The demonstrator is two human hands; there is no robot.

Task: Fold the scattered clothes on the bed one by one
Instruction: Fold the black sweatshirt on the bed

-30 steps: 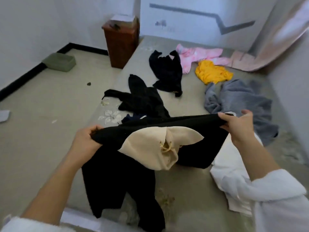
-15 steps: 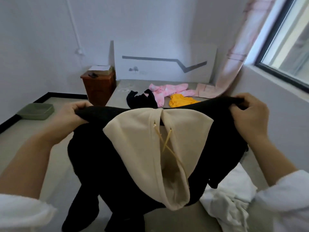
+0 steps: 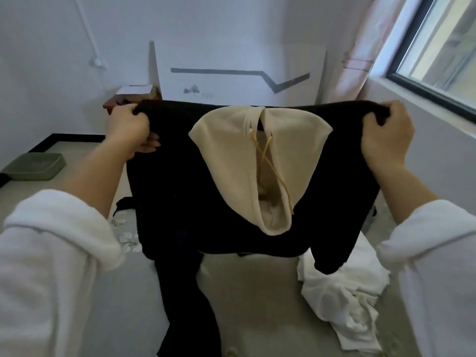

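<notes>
A black hoodie [image 3: 195, 191] with a cream hood [image 3: 231, 155] and yellow drawstrings hangs spread out in the air before me. My left hand [image 3: 128, 130] grips its left shoulder and my right hand [image 3: 386, 132] grips its right shoulder, both held high. The hood flops down toward me over the black body. One sleeve trails down onto the bed [image 3: 257, 300]. A crumpled white garment [image 3: 342, 300] lies on the bed at lower right. The hoodie hides the other clothes farther up the bed.
A brown wooden cabinet [image 3: 110, 104] stands left of the bed's far end. A green tray [image 3: 33, 166] lies on the floor at left. A window [image 3: 443, 55] and pink curtain [image 3: 360, 55] are on the right wall.
Both hands have lifted the hoodie higher and stretched it wider. It now covers the pink, yellow and black clothes at the far end of the bed.
</notes>
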